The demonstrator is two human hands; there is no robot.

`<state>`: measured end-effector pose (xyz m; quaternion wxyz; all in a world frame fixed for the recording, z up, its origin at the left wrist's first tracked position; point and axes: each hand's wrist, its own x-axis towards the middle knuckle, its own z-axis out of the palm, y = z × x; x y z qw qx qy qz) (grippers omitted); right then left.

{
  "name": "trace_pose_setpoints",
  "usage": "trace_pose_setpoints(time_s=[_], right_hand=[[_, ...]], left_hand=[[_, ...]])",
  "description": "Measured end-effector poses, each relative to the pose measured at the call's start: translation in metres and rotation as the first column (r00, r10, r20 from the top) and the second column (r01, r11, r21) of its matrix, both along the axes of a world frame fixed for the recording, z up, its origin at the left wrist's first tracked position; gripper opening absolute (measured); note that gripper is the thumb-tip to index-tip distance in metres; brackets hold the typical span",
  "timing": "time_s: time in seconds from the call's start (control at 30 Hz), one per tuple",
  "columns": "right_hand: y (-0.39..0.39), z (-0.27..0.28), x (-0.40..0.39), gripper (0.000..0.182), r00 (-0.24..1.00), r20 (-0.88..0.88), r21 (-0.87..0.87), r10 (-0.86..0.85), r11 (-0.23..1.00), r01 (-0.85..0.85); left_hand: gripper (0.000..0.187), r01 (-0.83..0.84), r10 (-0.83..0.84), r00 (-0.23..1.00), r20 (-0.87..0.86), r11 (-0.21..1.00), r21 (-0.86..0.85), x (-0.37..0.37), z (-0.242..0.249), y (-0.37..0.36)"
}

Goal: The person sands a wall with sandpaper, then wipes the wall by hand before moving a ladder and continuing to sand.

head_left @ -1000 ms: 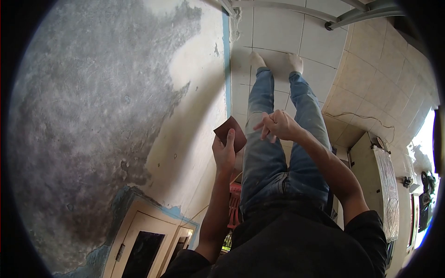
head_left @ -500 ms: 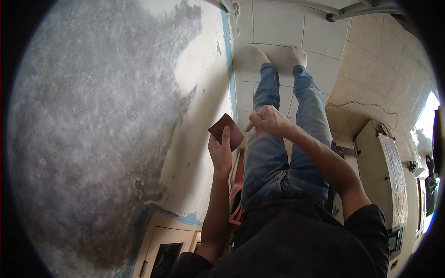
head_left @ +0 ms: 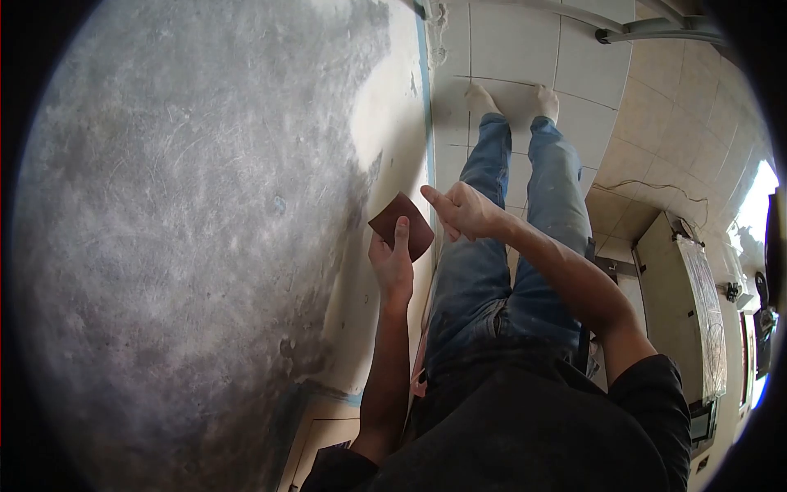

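A square reddish-brown piece of sandpaper [head_left: 416,225] is pinched in my left hand [head_left: 393,266], the thumb lying across its face and the other fingers behind it. My right hand [head_left: 467,211] is just right of the sandpaper, apart from it and above my thigh. Its index finger stretches out to the left while the others bend loosely, and nothing shows in it. To the left of both hands rises a wall [head_left: 205,180] with a patchy grey, scratched surface and a pale strip along its edge.
Blue tape or paint [head_left: 425,90] runs along the wall's edge by the tiled floor [head_left: 512,41]. Grey metal tubes [head_left: 656,31] stand at the top right. A pale cabinet [head_left: 668,303] is at the right, with a thin cable [head_left: 656,185] on the floor near it.
My right hand has moved up and left nearer the sandpaper, its index finger now stretched out. The view has shifted, with the wall and floor farther right. My left hand keeps its hold.
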<state>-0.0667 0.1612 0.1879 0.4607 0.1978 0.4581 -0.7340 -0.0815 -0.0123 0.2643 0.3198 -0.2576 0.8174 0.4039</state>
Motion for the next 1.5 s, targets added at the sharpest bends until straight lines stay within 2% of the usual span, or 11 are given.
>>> trace_pose_setpoints(time_s=[0.27,0.37,0.5,0.57,0.8,0.93,1.13,1.2,1.37,1.43,1.5], right_hand=[[-0.018,-0.009,-0.005,0.050,0.996,-0.010,0.025,-0.088,0.996,0.088],[-0.026,-0.032,0.005,0.041,0.936,-0.249,-0.053,-0.247,0.969,0.242],[-0.011,-0.028,-0.002,0.033,0.933,-0.255,0.003,-0.255,0.964,0.265],[-0.021,-0.040,0.009,0.034,0.827,-0.495,0.103,-0.267,0.927,0.361],[-0.001,-0.038,-0.010,0.064,0.940,-0.023,-0.057,-0.339,0.940,0.337],[0.006,-0.034,-0.019,0.077,0.968,0.034,0.084,-0.250,0.965,0.247],[0.008,-0.042,-0.019,0.056,0.945,-0.195,0.240,-0.261,0.922,0.304],[0.012,-0.051,-0.020,0.044,0.927,-0.170,0.105,-0.334,0.929,0.354],[-0.027,-0.087,-0.009,0.046,0.625,-0.545,0.015,-0.560,0.738,0.674],[-0.015,-0.074,-0.018,0.055,0.737,-0.402,0.006,-0.543,0.804,0.595],[0.006,-0.054,-0.026,0.065,0.934,0.012,-0.113,-0.357,0.928,0.356]], left_hand=[[0.040,-0.016,0.016,1.000,-0.010,1.000,0.007,-0.005,-0.012,-0.009],[0.040,0.045,-0.046,0.998,-0.032,0.999,-0.022,-0.010,-0.011,-0.005],[0.041,0.075,-0.075,0.997,0.012,0.997,-0.005,-0.016,-0.015,-0.007],[0.040,0.056,-0.056,0.998,0.013,0.998,-0.018,-0.019,-0.011,-0.003],[0.036,0.068,-0.074,0.996,0.056,0.993,0.095,-0.027,-0.007,0.004],[0.032,0.130,-0.138,0.987,0.079,0.986,0.103,-0.029,-0.002,0.012],[0.033,0.050,-0.059,0.994,0.088,0.994,0.099,-0.039,-0.008,0.014],[0.034,0.022,-0.033,0.995,0.095,0.993,0.113,-0.044,-0.008,0.014],[0.030,-0.158,0.132,0.982,0.136,0.966,0.205,-0.051,-0.006,0.019],[0.031,-0.205,0.166,0.971,0.173,0.949,0.239,-0.054,-0.004,0.022],[0.032,-0.230,0.184,0.964,0.191,0.938,0.260,-0.055,-0.005,0.020]])
